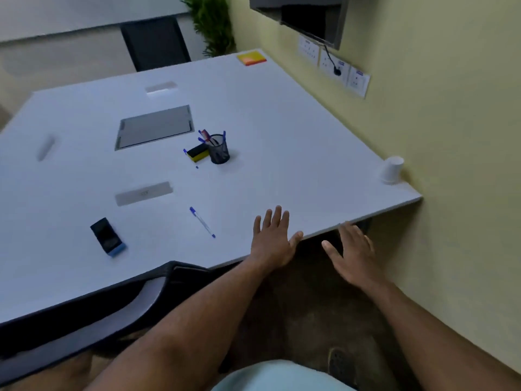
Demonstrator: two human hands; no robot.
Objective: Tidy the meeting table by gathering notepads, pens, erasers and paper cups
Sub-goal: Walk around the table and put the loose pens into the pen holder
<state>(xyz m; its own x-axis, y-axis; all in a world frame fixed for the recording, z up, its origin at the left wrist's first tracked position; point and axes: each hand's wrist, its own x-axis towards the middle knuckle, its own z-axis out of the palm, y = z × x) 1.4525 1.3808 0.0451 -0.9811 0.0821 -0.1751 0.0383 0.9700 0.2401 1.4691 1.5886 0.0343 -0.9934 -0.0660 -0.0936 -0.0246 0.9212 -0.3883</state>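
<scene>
My left hand [273,238] lies flat and open on the white table [282,131] near its front edge. My right hand [352,252] hovers open just off the table edge, holding nothing. A blue pen [202,222] lies left of my left hand. A black eraser with a blue base [107,236] sits further left. A black mesh pen holder [218,150] with several pens stands mid-table, a black and yellow eraser [198,152] against it. A white paper cup [391,169] stands upside down at the right corner. A yellow-orange notepad [251,58] lies at the far corner.
A black chair [84,314] is tucked under the near edge on my left, another chair [155,42] stands at the far side. A grey cable hatch [155,127] is set in the table. The yellow wall [451,136] with sockets runs along the right.
</scene>
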